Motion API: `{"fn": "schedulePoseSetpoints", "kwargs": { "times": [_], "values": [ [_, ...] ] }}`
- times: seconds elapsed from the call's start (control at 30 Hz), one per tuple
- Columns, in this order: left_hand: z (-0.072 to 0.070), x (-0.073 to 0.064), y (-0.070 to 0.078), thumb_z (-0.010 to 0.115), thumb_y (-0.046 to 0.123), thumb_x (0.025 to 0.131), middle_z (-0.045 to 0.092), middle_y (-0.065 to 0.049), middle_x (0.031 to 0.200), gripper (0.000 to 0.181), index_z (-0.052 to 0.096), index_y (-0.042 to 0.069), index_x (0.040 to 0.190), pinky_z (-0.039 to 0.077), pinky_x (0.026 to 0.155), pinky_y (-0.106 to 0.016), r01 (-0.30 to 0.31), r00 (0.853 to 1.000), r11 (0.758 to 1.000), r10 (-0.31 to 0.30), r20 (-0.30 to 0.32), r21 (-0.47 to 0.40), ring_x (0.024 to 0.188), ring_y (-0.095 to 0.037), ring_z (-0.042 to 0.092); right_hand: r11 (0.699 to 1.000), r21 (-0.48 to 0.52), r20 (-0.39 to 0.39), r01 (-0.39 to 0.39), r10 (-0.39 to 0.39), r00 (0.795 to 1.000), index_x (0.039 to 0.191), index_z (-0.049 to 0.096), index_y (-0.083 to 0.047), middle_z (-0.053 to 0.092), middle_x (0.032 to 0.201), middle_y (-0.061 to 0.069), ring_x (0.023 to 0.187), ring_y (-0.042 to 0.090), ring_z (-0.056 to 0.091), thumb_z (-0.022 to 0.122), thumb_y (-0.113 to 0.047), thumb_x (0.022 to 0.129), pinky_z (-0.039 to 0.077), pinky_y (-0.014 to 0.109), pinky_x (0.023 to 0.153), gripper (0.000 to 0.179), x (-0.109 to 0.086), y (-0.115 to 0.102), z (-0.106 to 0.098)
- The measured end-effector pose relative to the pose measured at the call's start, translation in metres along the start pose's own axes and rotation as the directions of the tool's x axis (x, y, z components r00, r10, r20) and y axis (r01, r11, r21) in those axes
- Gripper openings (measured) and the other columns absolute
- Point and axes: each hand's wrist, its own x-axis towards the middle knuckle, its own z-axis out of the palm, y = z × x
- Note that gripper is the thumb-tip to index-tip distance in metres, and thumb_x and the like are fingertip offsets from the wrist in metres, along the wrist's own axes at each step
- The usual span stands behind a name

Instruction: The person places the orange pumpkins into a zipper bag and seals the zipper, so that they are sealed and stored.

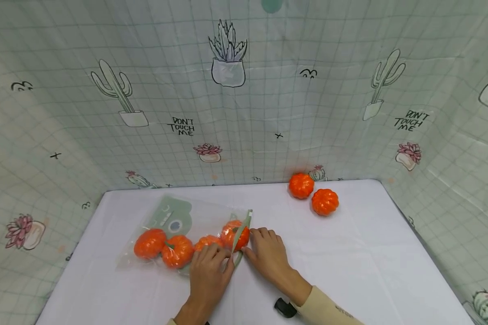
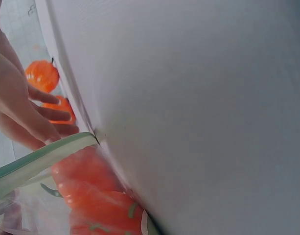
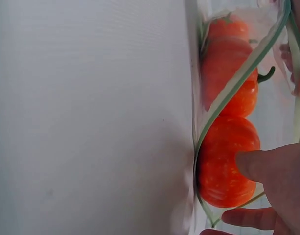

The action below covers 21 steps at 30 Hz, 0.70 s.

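Note:
A clear plastic zip bag point(image 1: 211, 208) with green edging lies on its side, its mouth facing right. Several small orange pumpkins point(image 1: 178, 251) lie in a row inside it. My left hand point(image 1: 210, 271) is at the near side of the mouth and pinches the green-edged rim point(image 3: 299, 105). One pumpkin point(image 3: 228, 164) sits right at the mouth, partly crossed by the green strip in the head view. My right hand point(image 1: 268, 253) is beside this pumpkin, with the thumb point(image 3: 257, 164) against it and the fingers extended. Film blurs the pumpkins deeper in.
Two more orange pumpkins, one point(image 1: 301, 185) at the back edge and another point(image 1: 325, 201) just in front of it, stand on the white table point(image 1: 349, 253). A small black object point(image 1: 285, 308) is beside the right sleeve. A printed cloth point(image 1: 260, 113) hangs behind the table.

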Motion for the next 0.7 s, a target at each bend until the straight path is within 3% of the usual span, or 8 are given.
{"fn": "schedulePoseSetpoints", "kwargs": {
  "times": [0.7],
  "values": [
    [0.002,-0.0011,0.0021,0.09,0.007,0.069,0.058,0.004,0.076,0.022,0.07,0.015,0.074,0.041,0.064,-0.031,-0.009,1.0,1.0,0.009,0.0,0.012,0.069,-0.015,0.059,0.999,0.026,-0.018,-0.019,0.02,1.0,0.113,0.071,-0.003,0.069,0.111,0.012,0.101,0.032,0.065,0.085,-0.026,0.089,0.054,0.049,0.086,0.036,0.0034,0.0014,0.0002]
  ]
}}
